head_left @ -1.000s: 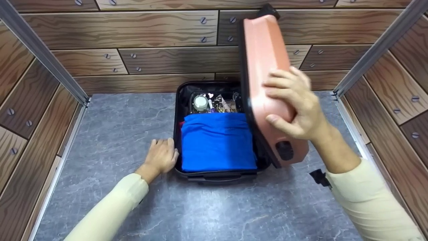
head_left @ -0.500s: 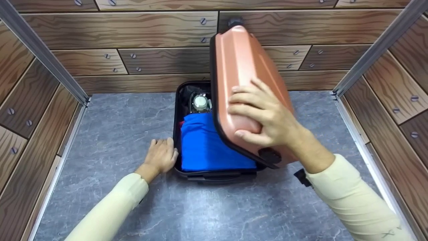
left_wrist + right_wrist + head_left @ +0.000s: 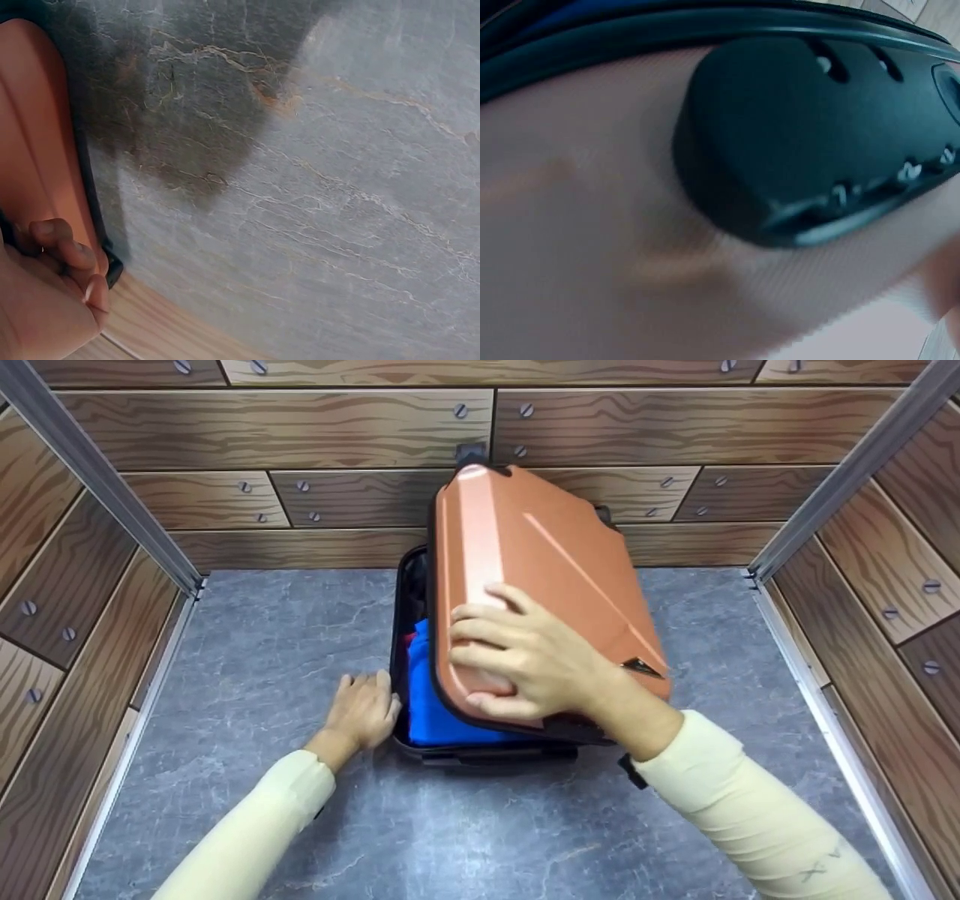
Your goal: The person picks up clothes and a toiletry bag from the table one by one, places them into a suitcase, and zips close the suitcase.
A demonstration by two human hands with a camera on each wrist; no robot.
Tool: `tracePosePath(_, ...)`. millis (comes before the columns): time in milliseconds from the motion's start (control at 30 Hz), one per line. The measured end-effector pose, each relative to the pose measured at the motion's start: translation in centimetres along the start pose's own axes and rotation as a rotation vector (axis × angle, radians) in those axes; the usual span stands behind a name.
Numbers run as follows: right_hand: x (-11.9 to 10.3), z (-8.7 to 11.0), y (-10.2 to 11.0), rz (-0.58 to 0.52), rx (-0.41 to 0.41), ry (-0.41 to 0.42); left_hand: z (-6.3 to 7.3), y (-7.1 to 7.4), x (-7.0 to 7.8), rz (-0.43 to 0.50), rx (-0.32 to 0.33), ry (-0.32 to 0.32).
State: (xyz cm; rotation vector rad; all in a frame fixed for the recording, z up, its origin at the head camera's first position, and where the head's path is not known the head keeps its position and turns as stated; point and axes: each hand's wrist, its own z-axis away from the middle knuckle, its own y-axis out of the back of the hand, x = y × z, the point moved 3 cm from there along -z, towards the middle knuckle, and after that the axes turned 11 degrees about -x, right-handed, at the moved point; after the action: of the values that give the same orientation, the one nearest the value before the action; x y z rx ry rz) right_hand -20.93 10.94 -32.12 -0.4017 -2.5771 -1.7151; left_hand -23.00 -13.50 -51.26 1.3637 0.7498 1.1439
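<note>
In the head view, an orange hard-shell suitcase lies partly open on the floor, its lid tilted over the black-lined lower half. Folded blue cloth shows in the gap, with a bit of red at its left edge. My right hand holds the lid by its near left corner, fingers spread over the shell and thumb toward the front. A black combination lock fills much of the right wrist view. With curled fingers, my left hand holds the lower half's left rim; its orange side shows behind those fingers.
Grey marbled floor surrounds the suitcase. Wood-patterned panels rise behind and on both sides, joined by metal corner posts. A black wheel sticks out from the lid's far end, in front of the back panel.
My right hand has swung the lid left and down from nearly upright, covering the clear toiletry case and most of the blue cloth. The left hand has stayed at the rim.
</note>
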Motion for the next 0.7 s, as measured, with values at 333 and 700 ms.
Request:
tracePosePath(333, -2.3, -1.6, -4.8, 0.091, -0.192, 0.033, 0.0, -0.2, 0.0, 0.021, 0.020, 0.002)
tracePosePath(700, -5.1, -2.9, -11.3, 0.205, -0.440, 0.063, -0.1, -0.2, -0.1, 0.005, 0.014, 0.025)
